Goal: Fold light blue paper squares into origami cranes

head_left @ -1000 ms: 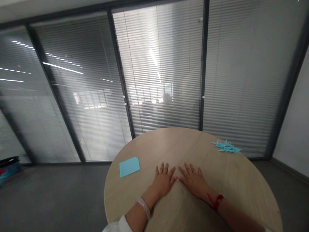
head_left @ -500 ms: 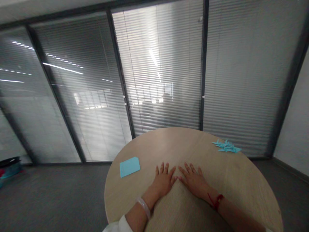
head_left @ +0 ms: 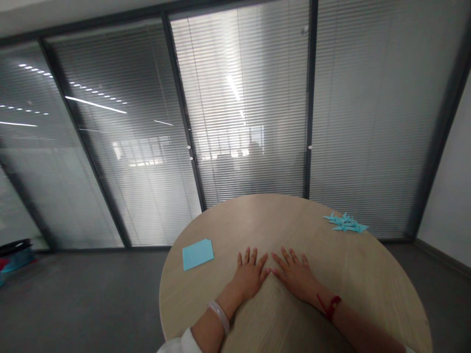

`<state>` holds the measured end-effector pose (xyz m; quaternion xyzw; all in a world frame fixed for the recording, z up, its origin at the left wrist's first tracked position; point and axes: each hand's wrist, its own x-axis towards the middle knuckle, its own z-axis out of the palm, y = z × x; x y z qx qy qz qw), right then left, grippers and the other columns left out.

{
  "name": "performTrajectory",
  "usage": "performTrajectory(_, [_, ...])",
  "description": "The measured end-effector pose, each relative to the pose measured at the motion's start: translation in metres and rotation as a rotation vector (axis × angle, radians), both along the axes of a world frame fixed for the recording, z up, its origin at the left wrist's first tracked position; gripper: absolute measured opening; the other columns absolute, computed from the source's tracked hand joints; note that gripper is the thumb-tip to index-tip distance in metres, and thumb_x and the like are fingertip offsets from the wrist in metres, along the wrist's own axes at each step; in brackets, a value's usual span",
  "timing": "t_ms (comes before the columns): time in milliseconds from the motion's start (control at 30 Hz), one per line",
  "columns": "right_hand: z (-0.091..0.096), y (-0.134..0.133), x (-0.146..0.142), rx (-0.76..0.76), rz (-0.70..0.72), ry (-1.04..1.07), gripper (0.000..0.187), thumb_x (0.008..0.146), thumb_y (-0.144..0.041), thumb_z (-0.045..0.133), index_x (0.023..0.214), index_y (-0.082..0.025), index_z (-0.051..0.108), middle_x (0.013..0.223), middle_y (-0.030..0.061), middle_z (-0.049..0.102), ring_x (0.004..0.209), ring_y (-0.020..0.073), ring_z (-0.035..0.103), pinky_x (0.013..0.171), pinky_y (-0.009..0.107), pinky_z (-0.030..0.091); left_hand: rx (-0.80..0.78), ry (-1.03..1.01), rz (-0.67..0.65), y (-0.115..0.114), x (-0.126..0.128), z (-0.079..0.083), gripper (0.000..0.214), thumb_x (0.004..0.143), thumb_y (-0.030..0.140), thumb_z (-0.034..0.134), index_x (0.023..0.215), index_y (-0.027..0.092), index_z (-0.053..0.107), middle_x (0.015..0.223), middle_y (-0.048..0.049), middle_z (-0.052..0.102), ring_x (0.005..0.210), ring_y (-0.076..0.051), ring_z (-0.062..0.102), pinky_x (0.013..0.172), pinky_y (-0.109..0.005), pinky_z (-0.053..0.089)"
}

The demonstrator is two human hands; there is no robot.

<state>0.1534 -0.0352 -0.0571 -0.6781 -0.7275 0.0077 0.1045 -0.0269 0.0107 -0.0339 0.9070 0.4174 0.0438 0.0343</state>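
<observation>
My left hand (head_left: 249,274) lies flat on the round wooden table (head_left: 272,215), fingers spread and holding nothing. Beside it, my right hand (head_left: 295,275) also rests palm down with its fingers apart. The two thumbs nearly meet, and I cannot tell whether they touch. Left of my left hand is a stack of light blue paper squares (head_left: 197,254). Farther off, near the table's right rear edge, sits a small heap of folded blue paper pieces with pointed tips (head_left: 346,222), which look like paper cranes. Neither hand touches any paper.
Behind the table stands a glass partition with blinds (head_left: 250,98) and dark frames. A white wall (head_left: 449,196) is at the right. On the grey floor (head_left: 110,294) at far left is a dark-rimmed container (head_left: 16,255), partly cut off.
</observation>
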Motion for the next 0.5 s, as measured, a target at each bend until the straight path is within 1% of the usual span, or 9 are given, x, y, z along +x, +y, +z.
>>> performTrajectory(367, [0.0002,-0.0004,-0.0009,0.009,-0.005,0.006,0.061,0.092,-0.059,0.024,0.143,-0.027,0.034,0.15,0.0152,0.03,0.136,0.0399,0.025,0.102,0.067,0.019,0.001,-0.011,-0.002,-0.0016,0.0001,0.0007,0.062,0.092,0.057,0.012,0.145,0.029,0.028,0.153,-0.0146,0.022,0.14,-0.036,0.013,0.108,-0.061,0.012])
performTrajectory(500, [0.0011,-0.0004,-0.0008,-0.015,-0.005,0.006,0.062,0.092,-0.06,0.022,0.143,-0.027,0.035,0.15,0.0156,0.028,0.137,0.0399,0.024,0.103,0.066,0.019,-0.005,-0.006,0.003,-0.0019,0.0004,0.0025,0.062,0.092,0.057,0.012,0.145,0.029,0.028,0.153,-0.0149,0.022,0.14,-0.036,0.013,0.108,-0.062,0.013])
